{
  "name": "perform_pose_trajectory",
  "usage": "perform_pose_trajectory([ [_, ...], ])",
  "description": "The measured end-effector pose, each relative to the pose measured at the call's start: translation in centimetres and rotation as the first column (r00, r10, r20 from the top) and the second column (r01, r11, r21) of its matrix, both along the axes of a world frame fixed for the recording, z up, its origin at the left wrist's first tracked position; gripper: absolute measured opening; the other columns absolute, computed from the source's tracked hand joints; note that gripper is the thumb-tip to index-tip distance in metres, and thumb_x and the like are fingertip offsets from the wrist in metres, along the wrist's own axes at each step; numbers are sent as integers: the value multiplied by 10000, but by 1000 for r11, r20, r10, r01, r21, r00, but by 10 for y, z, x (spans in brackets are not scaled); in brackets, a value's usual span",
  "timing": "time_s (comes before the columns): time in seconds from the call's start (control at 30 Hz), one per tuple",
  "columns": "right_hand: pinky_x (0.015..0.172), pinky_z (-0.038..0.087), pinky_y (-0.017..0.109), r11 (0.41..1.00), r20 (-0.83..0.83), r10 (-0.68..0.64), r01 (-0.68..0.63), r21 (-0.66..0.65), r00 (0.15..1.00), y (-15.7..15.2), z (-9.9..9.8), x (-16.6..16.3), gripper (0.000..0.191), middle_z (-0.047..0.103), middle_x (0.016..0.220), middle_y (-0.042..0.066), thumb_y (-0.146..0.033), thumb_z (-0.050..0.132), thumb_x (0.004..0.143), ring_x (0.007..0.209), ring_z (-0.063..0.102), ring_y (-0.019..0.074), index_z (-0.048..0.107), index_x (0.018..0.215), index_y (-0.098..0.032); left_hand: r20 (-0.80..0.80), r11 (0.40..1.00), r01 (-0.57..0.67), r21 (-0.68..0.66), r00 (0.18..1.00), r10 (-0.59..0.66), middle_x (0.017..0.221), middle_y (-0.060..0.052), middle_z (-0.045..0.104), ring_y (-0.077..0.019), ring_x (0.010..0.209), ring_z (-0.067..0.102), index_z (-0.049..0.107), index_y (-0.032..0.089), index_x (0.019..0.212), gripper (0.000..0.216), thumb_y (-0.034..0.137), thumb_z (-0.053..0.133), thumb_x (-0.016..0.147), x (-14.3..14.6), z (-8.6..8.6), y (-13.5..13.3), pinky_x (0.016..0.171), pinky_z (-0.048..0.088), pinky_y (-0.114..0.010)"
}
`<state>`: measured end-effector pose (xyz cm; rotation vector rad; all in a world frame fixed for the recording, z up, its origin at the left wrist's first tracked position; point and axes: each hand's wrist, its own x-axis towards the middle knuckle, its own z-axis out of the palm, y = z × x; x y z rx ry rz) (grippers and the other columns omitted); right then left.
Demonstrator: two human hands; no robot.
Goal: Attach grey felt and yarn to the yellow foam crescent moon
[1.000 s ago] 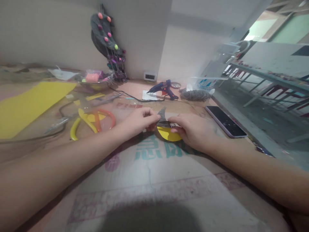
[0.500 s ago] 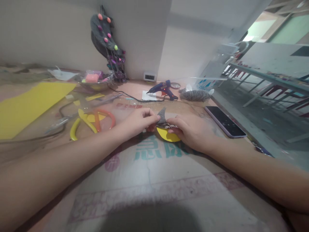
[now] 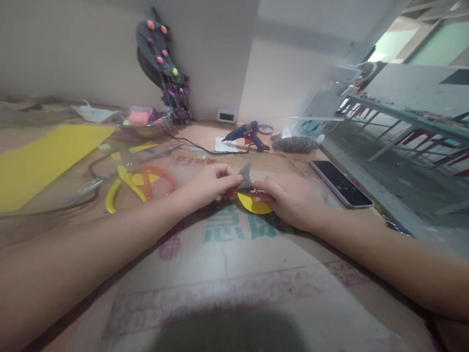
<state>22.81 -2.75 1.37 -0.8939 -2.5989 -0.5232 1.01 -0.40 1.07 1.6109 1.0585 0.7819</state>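
Head view showed the left hand (image 3: 219, 182) pinching the grey pointed piece (image 3: 245, 178), the right hand (image 3: 287, 199) pinching the yellow piece (image 3: 253, 203) close below; both seemed light, probably bendable, best held by the edges

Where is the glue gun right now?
In the head view, the glue gun lies just right of centre, beyond the grey piece pinched in the left hand. Its nozzle is over a small white card; grey yarn lies farther right.
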Motion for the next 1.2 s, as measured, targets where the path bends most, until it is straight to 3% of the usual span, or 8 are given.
perform_pose_trajectory([
  [0.2, 626, 399, 281, 996, -59, -29, 24, -81, 998, -3, 4, -2, 354, 718, 831, 87, -364, 392, 1003, 731, 633, 194, 660, 1038, -134, 7, 1000, 9, 8, 1000, -9, 597, 14, 619, -108, 567, 565, 566, 173, 708, 228, 369, 599, 821, -1, -2, 1, 552, 412, -225],
  [0.53, 599, 409, 273, 968, -219, -220, 185, -171, 950, 0, 4, 3, 394, 711, 803, 66, -480, 425, 971, 709, 638, 195, 656, 1086, -182, 41, 1000, -8, -6, 999, 8, 582, 16, 601, -106, 542, 553, 553, 175, 718, 211, 357, 598, 813, 0, -2, 1, 536, 399, -225],
  [0.77, 637, 398, 278, 977, -75, -144, 130, -170, 987, -4, 10, -3, 376, 728, 849, 76, -404, 386, 998, 766, 641, 196, 674, 1074, -174, 21, 1000, -11, -14, 1000, 12, 590, 14, 607, -103, 560, 559, 553, 171, 700, 215, 344, 584, 825, 0, 0, 0, 544, 403, -221],
  [1.2, 654, 397, 287, 985, -47, -68, 59, -162, 997, -1, 6, -1, 355, 723, 877, 87, -377, 392, 1002, 768, 634, 198, 653, 1080, -150, 25, 1000, -2, -3, 1000, 2, 564, 36, 560, -91, 534, 526, 556, 169, 690, 223, 342, 566, 830, 0, -1, 1, 533, 382, -212],
])
